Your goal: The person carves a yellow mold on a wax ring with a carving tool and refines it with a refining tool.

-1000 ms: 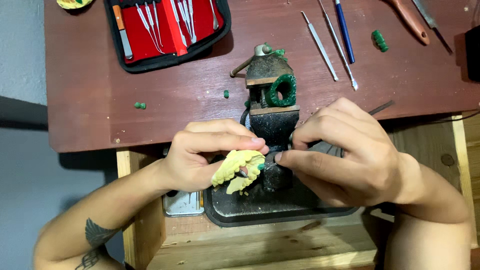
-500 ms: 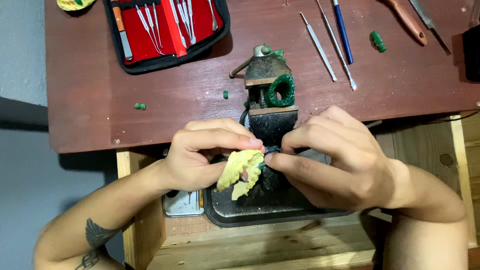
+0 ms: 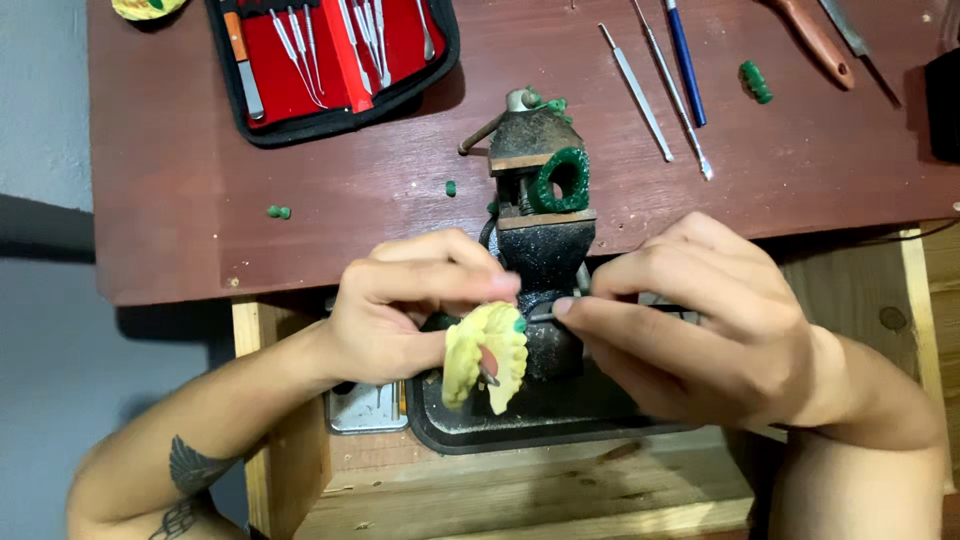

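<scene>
Reddish-brown wooden desk (image 3: 160, 200) against a pale wall.
A pale raw-wood frame (image 3: 280, 440) juts beneath its front edge; grey-blue wall (image 3: 45, 100) at left, evenly lit.

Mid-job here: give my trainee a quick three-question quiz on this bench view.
1. True or false: the left hand holds the yellow leaf-shaped piece.
2. What sits clamped in the small black vise? A) a green ring B) a blue pen C) a red case
3. Which hand holds the thin tool against the yellow piece?

Key
1. True.
2. A, the green ring.
3. The right hand; the thin tool shows at its fingertips, the tip meeting the piece near a small green dot.
</scene>
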